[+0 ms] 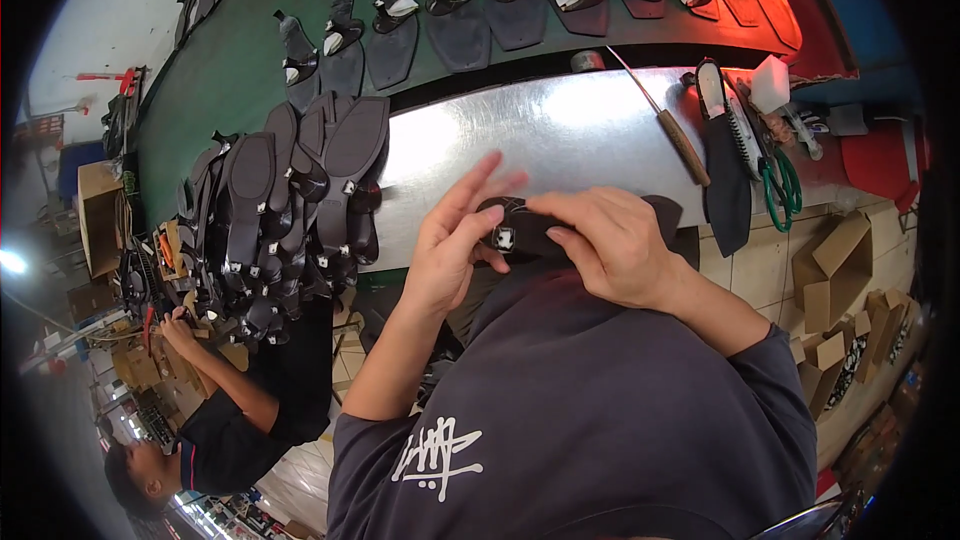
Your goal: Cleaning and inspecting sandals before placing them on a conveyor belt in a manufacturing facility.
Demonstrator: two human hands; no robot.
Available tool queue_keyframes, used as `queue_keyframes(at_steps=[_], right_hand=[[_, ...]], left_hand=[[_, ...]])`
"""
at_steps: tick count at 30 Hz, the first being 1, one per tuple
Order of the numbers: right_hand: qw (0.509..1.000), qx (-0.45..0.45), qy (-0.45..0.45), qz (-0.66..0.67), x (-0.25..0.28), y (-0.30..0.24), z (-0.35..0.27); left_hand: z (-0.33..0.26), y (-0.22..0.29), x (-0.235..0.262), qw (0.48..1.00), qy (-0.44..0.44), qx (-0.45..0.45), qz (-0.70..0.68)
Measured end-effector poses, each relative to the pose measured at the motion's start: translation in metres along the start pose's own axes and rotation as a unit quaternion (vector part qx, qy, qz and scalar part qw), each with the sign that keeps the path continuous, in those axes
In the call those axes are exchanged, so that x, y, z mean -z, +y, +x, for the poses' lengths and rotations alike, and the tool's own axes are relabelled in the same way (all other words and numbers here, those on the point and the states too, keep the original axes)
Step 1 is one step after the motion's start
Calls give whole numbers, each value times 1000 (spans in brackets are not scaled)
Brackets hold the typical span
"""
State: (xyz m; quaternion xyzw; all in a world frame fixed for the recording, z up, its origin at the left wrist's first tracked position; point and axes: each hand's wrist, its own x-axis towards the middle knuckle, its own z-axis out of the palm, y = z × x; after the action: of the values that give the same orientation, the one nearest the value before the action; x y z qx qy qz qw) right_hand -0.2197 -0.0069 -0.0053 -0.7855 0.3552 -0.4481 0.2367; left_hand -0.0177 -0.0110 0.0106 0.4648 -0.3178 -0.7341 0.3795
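Observation:
Just in front of my torso, my right hand (620, 245) is closed around a black sandal (545, 243), its fingers bent over the top. The sandal's left end carries a dark strap and a small pale square patch. My left hand (447, 238) is at that end, fingers apart and smeared by motion. Its thumb reaches the strap area, and a lower finger shows beside the sandal's edge. Whether these fingers press on it is hard to see. The sandal's underside is hidden.
Beyond a shiny metal bench (440, 155), black sandals (458, 35) line a green surface (240, 65). Stacked sandals (250, 185) stand left. At right lie a wooden-handled tool (682, 147), green-handled scissors (782, 190) and a black sole (727, 180). A co-worker (235, 420) works at left; cardboard boxes (835, 270) stand right.

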Motion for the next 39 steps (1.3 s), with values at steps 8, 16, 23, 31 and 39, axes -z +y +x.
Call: queue_keyframes(at_steps=[8,16,23,31,39], right_hand=[[995,-95,-31,19,2,-1,-3],[993,-112,-26,35,-3,-1,-11],[978,-170,-84,85,1,8,-6],[968,-210,-91,102,12,23,15],[899,-218,40,-377,37,91,-22]], left_hand=[[-1,-4,5,997,-26,68,25],[-5,-16,1,986,-21,10,164],[1,-26,1,996,38,40,74],[9,-32,12,998,52,21,36],[14,-43,44,952,130,56,-273]])
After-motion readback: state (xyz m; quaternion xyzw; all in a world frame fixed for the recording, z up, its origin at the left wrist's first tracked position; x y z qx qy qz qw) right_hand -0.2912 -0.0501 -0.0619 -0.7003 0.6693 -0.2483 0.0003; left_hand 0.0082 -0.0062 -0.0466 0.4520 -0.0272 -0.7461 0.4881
